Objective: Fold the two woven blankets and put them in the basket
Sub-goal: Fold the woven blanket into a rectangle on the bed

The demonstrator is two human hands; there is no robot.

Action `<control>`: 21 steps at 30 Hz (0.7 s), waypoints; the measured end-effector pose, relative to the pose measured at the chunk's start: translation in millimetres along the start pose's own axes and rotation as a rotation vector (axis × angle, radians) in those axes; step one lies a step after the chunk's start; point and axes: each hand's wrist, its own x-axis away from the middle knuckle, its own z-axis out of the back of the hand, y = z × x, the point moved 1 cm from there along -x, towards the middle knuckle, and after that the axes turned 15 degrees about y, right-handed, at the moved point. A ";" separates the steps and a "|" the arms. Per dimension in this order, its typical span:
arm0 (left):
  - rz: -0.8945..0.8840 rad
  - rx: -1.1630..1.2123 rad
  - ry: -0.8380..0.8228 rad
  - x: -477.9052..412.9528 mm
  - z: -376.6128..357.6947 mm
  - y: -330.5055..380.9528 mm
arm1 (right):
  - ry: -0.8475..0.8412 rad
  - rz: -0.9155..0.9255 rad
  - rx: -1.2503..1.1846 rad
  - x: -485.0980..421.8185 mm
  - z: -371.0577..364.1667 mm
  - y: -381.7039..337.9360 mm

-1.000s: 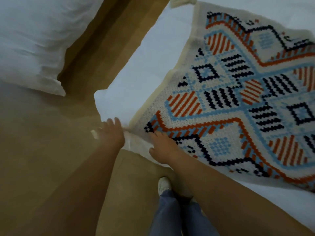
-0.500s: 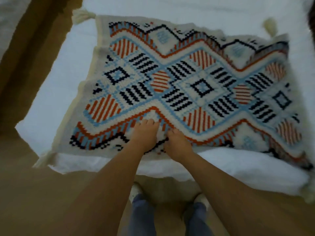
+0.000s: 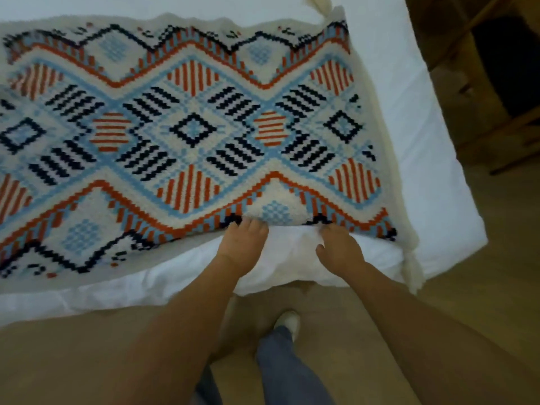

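One woven blanket (image 3: 193, 130), cream with orange, blue and black diamond patterns and tassels at its corners, lies spread flat on a white bed (image 3: 423, 171). My left hand (image 3: 244, 244) and my right hand (image 3: 340, 249) are at the blanket's near edge, toward its right end, about a hand's width apart. The fingertips of both hands curl under that edge, which is lifted a little off the sheet. A second blanket and a basket are not in view.
The bed's right corner (image 3: 467, 241) juts over a wooden floor (image 3: 482, 302). Dark wooden furniture (image 3: 502, 83) stands at the upper right. My legs and a white shoe (image 3: 287, 320) are below, close to the bed's front edge.
My hands have moved from the blanket's left corner along the near edge toward its right end. The view has swung right, and the fingers now tuck under the edge.
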 end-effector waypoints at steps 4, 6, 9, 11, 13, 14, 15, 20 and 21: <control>0.128 -0.068 0.052 -12.5 -5.3 0.4 | 0.148 0.089 0.066 -17.7 1.3 17.8; 0.179 -0.087 0.065 -19.8 -8.2 0.3 | 0.213 0.117 0.093 -27.4 -0.4 18.7; 0.258 -0.093 0.049 -27.4 -13.2 0.6 | 0.228 0.151 0.144 -41.6 -5.3 18.7; 0.355 -0.068 0.032 -29.8 -16.6 -2.2 | 0.251 0.202 0.226 -52.2 -7.3 22.0; 0.439 -0.058 0.026 -27.9 -20.0 -6.8 | 0.259 0.259 0.301 -63.4 -7.7 26.0; 0.449 -0.063 0.028 -26.6 -21.0 -9.1 | 0.255 0.277 0.326 -68.6 -6.6 27.1; 0.443 -0.065 0.030 -24.9 -22.2 -10.9 | 0.247 0.290 0.343 -72.9 -5.5 27.0; 0.395 -0.073 0.044 -9.7 -19.1 -8.2 | 0.207 0.278 0.323 -73.1 0.2 22.3; 0.392 -0.076 0.045 -5.3 -17.8 -5.9 | 0.191 0.272 0.315 -70.0 0.8 22.5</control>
